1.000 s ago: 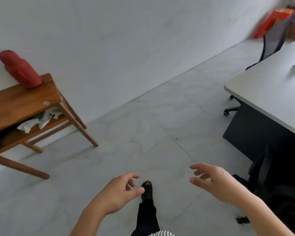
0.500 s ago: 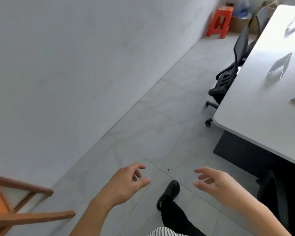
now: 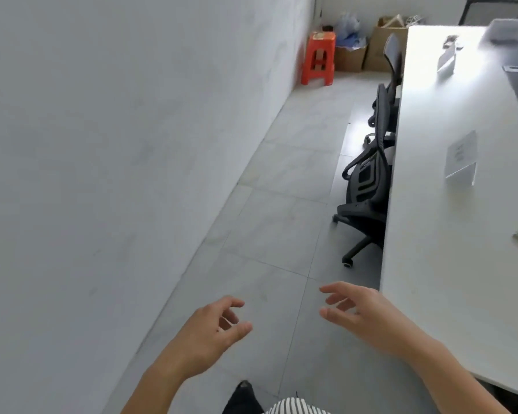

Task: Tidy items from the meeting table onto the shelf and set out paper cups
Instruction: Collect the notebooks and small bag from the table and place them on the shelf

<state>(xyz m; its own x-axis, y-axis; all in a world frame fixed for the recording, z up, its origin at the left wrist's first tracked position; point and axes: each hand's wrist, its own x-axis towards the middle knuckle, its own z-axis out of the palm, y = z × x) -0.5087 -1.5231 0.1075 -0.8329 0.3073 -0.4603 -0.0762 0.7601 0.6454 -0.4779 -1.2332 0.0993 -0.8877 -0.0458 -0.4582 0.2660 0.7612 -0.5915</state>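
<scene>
Both hands empty at the meeting table's near edge.
The wooden shelf seen at 8 o'clock half a second earlier had left the view. The meeting table point(image 3: 431, 234) now filled the 3 o'clock side, its long axis running from 5 o'clock away to 1 o'clock. An acrylic sign stand point(image 3: 461, 158) stood on it. Left hand point(image 3: 210, 333) and right hand point(image 3: 362, 312) hung at 6 o'clock, fingers loosely spread, holding nothing.

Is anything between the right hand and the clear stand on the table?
Nothing visible. The right hand is empty beside the table edge; only bare tabletop lies between it and the clear stand. The black chair is tucked at the table's long edge, off that line.
</scene>
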